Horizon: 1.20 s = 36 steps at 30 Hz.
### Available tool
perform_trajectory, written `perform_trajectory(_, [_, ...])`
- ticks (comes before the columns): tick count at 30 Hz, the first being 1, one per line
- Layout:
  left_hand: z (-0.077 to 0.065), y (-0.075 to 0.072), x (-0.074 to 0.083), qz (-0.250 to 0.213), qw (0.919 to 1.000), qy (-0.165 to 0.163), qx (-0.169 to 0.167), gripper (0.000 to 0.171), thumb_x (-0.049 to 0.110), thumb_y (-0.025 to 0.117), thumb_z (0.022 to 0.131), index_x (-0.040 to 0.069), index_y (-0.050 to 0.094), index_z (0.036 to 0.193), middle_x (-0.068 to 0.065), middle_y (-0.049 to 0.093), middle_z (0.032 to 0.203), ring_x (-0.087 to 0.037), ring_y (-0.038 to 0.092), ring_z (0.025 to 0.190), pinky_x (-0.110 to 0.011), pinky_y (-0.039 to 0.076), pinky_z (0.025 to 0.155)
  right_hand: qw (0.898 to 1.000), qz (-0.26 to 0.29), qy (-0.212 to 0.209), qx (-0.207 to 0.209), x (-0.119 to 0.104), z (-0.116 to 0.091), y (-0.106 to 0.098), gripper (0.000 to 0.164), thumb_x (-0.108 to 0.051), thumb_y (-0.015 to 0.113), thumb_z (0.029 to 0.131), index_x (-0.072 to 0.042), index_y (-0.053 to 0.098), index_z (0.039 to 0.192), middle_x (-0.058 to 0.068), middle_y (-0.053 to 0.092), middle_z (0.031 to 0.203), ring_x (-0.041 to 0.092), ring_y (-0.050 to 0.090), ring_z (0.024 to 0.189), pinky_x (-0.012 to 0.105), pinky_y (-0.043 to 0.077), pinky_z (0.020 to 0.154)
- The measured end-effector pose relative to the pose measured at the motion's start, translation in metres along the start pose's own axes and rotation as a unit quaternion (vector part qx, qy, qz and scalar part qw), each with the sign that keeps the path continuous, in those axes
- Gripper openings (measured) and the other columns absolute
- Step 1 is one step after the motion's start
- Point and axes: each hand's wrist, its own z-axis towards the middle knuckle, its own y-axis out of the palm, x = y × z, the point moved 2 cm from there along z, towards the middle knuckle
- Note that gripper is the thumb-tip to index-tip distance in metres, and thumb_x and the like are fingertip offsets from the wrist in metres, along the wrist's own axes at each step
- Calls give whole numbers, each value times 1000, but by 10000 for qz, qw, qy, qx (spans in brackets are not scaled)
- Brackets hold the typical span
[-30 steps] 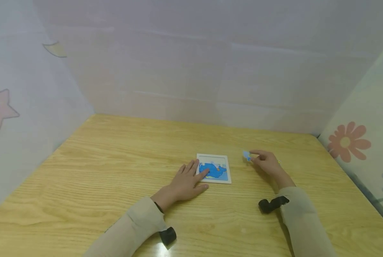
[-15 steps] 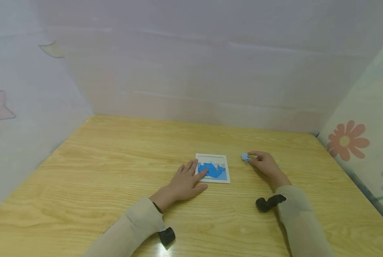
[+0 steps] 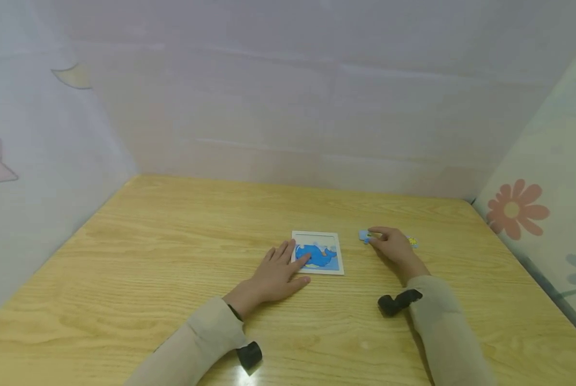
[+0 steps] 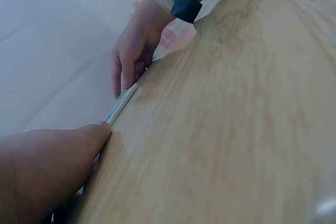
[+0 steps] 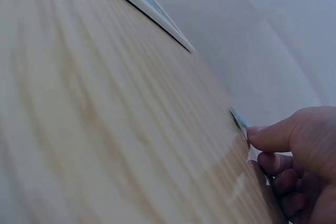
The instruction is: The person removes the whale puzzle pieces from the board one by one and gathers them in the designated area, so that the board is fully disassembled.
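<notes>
Flat on the table, a white-framed jigsaw puzzle (image 3: 341, 262) shows a blue whale, with a pale bare strip along its far side. My left hand (image 3: 274, 279) rests on its left edge, fingers spread and the index finger reaching over the whale. To the right of the frame, my right hand (image 3: 393, 246) pinches a light-blue puzzle piece (image 3: 363, 235) between thumb and index finger, low at the tabletop. In the right wrist view the thumb (image 5: 273, 137) lies at the edge of the piece (image 5: 238, 116). Another piece with a yellow sun (image 3: 413, 241) lies just right of that hand, partly hidden by it.
The wood-grain table (image 3: 211, 225) spreads wide around both hands. A pale cloth wall (image 3: 288, 107) rises behind it, and printed side walls stand left and right. Black wrist cameras (image 3: 249, 355) are strapped on both sleeves.
My right hand has lowered the tilted light-blue piece to the tabletop, and the sun piece shows more beside it. The left hand stays on the puzzle; the head view has shifted slightly.
</notes>
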Motion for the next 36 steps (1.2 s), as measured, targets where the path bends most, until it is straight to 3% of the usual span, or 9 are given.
perform_trajectory(3, [-1, 0, -2, -35, 10000, 69, 49, 56, 50, 31, 89, 21, 25, 138, -19, 5, 141, -32, 3, 127, -49, 7, 98, 9999, -90, 84, 111, -2, -2, 3, 38, -21, 55, 85, -4, 52, 119, 11, 55, 82, 21, 49, 66, 33, 42, 55])
perform_trajectory(7, [-14, 0, -13, 11, 9996, -215, 191, 56, 50, 32, 89, 22, 25, 137, -19, 7, 141, -32, 4, 127, -48, 7, 98, 10000, -43, -26, -27, -18, 11, 17, 39, -22, 55, 85, -7, 51, 121, 14, 56, 97, 25, 52, 79, 38, 43, 65])
perform_trajectory(10, [-24, -1, -22, 43, 9986, -434, 307, 56, 50, 34, 88, 22, 27, 137, -19, 9, 141, -32, 5, 127, -48, 7, 98, 9997, 22, -145, -183, -28, 23, 28, 41, -23, 54, 85, -8, 49, 123, 11, 56, 90, 22, 50, 70, 34, 42, 58])
perform_trajectory(14, [-30, -2, -27, -17, 9981, -460, 419, 56, 48, 35, 89, 20, 29, 136, -20, 10, 140, -33, 6, 127, -49, 8, 98, 9996, 34, -138, -225, -33, 31, 36, 42, -22, 55, 85, -9, 48, 124, 5, 52, 78, 17, 42, 57, 28, 37, 49])
perform_trajectory(23, [-33, -3, -28, 13, 9980, -415, 484, 55, 48, 34, 89, 19, 29, 136, -21, 10, 140, -34, 8, 127, -50, 9, 97, 9987, 441, 18, -242, -38, 29, 36, 44, -20, 56, 84, -8, 47, 125, 10, 54, 88, 21, 48, 70, 31, 43, 57])
perform_trajectory(28, [-33, -1, -27, 13, 9981, -417, 457, 56, 48, 33, 89, 19, 27, 137, -21, 9, 140, -34, 6, 127, -50, 9, 97, 9944, 1007, -38, -311, -42, 27, 37, 44, -15, 55, 84, -4, 44, 126, 11, 48, 79, 20, 44, 66, 29, 42, 55])
perform_trajectory(36, [-36, -2, -25, -75, 9981, -433, 439, 55, 47, 34, 89, 17, 29, 136, -22, 10, 140, -34, 7, 127, -50, 9, 97, 9887, 1266, -688, -416, -60, 22, 45, 41, -10, 54, 85, 2, 45, 123, 13, 51, 70, 18, 45, 54, 28, 40, 48])
